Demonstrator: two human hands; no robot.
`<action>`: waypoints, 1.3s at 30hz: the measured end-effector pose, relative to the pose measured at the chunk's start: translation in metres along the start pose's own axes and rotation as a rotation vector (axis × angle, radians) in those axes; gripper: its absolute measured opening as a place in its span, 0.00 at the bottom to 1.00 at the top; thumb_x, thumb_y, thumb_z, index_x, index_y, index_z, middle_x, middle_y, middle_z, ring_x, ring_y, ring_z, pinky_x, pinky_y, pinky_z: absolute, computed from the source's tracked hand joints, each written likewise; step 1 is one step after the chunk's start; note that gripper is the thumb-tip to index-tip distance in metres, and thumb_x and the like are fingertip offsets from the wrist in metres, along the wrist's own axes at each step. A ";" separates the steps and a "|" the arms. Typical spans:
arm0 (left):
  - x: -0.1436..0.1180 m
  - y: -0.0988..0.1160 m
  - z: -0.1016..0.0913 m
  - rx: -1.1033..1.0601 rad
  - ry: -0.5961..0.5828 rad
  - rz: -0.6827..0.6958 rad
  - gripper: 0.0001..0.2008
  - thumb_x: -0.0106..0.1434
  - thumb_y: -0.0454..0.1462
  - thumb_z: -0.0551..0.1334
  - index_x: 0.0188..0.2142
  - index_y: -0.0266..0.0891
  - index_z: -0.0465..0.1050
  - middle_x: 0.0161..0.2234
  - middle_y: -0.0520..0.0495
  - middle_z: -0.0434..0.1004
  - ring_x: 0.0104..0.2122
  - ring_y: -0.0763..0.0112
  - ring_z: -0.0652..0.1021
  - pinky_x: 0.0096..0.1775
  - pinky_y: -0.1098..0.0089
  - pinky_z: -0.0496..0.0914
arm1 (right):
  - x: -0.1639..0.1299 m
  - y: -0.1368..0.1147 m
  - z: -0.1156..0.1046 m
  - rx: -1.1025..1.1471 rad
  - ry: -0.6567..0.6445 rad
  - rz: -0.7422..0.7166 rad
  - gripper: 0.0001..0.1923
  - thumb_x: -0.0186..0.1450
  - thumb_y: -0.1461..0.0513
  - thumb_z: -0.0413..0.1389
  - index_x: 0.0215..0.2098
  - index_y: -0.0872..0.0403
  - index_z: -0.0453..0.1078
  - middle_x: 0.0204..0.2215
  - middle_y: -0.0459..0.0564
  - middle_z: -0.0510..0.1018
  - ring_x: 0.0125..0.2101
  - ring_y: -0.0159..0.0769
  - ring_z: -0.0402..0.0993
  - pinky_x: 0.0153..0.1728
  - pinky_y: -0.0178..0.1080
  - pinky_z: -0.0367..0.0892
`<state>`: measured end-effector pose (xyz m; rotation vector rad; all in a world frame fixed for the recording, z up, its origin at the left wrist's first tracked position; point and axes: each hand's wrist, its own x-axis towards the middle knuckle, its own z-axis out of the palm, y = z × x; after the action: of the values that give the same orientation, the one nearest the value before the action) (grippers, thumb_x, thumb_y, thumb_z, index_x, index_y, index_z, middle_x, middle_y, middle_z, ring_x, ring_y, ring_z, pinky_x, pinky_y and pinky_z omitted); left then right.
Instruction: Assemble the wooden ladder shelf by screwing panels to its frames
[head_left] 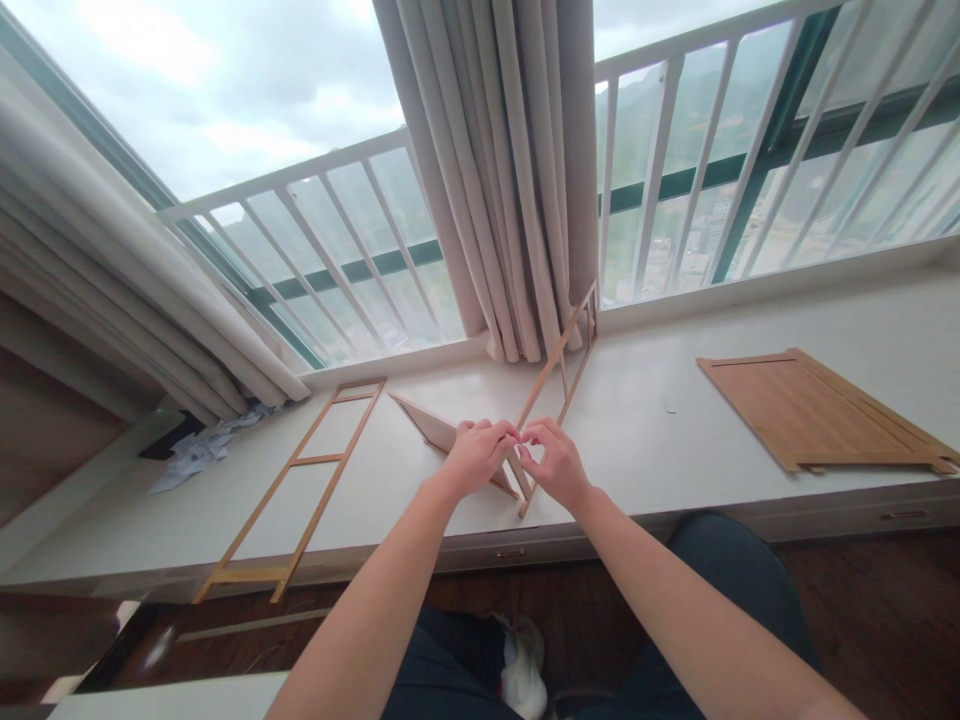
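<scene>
Left hand [476,455]: fingers curled, pinching the near end of the upright wooden frame [559,372] where the wooden panel [435,428] meets it.
Right hand [553,462]: fingertips pinched on the same joint, just beside the left.
Frame position: on edge on the white ledge [645,440], far end near the curtain [502,180].
Nearby: ladder frame [300,480] flat at left; slatted panel [817,410] flat at right.

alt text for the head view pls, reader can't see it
Both hands, left and right, pinch the near end of a thin wooden frame standing on edge on a white sill, meeting a tilted wooden panel. A ladder-like frame lies flat to the left, stacked panels to the right, curtains and railed window behind.
</scene>
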<state>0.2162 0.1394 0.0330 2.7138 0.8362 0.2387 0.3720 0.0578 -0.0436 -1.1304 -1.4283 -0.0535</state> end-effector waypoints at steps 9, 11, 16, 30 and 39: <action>-0.003 0.000 0.003 -0.053 0.043 0.012 0.18 0.78 0.44 0.46 0.44 0.46 0.74 0.34 0.51 0.78 0.42 0.62 0.76 0.51 0.55 0.58 | -0.012 -0.006 0.000 0.050 -0.087 0.070 0.07 0.64 0.68 0.57 0.35 0.49 0.68 0.34 0.47 0.74 0.35 0.37 0.72 0.38 0.41 0.72; -0.003 0.000 0.003 -0.054 0.043 0.005 0.18 0.78 0.44 0.46 0.44 0.46 0.74 0.34 0.51 0.78 0.42 0.62 0.76 0.51 0.56 0.58 | -0.012 -0.006 0.000 0.046 -0.101 0.075 0.07 0.64 0.68 0.57 0.35 0.49 0.68 0.34 0.47 0.75 0.35 0.38 0.73 0.39 0.41 0.72; -0.003 0.000 0.003 -0.051 0.048 0.002 0.18 0.78 0.44 0.46 0.45 0.46 0.75 0.34 0.51 0.79 0.42 0.62 0.76 0.51 0.56 0.58 | -0.011 -0.006 -0.002 0.039 -0.141 0.064 0.07 0.64 0.68 0.57 0.35 0.49 0.69 0.35 0.48 0.76 0.39 0.40 0.74 0.43 0.43 0.72; -0.007 0.002 0.000 -0.072 0.065 0.013 0.18 0.78 0.44 0.45 0.52 0.47 0.71 0.40 0.51 0.81 0.44 0.63 0.76 0.54 0.57 0.58 | -0.019 -0.016 0.014 0.123 -0.029 0.234 0.03 0.69 0.65 0.57 0.40 0.50 0.72 0.43 0.52 0.75 0.46 0.42 0.73 0.50 0.48 0.72; -0.017 -0.016 -0.010 -0.137 0.012 0.170 0.29 0.58 0.29 0.52 0.58 0.44 0.70 0.46 0.46 0.79 0.49 0.58 0.73 0.57 0.57 0.62 | -0.024 -0.014 0.019 0.168 -0.014 0.303 0.02 0.69 0.63 0.58 0.41 0.50 0.73 0.46 0.53 0.73 0.48 0.42 0.74 0.49 0.46 0.74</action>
<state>0.1914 0.1440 0.0366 2.6571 0.5700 0.3365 0.3437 0.0489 -0.0590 -1.1962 -1.2354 0.2842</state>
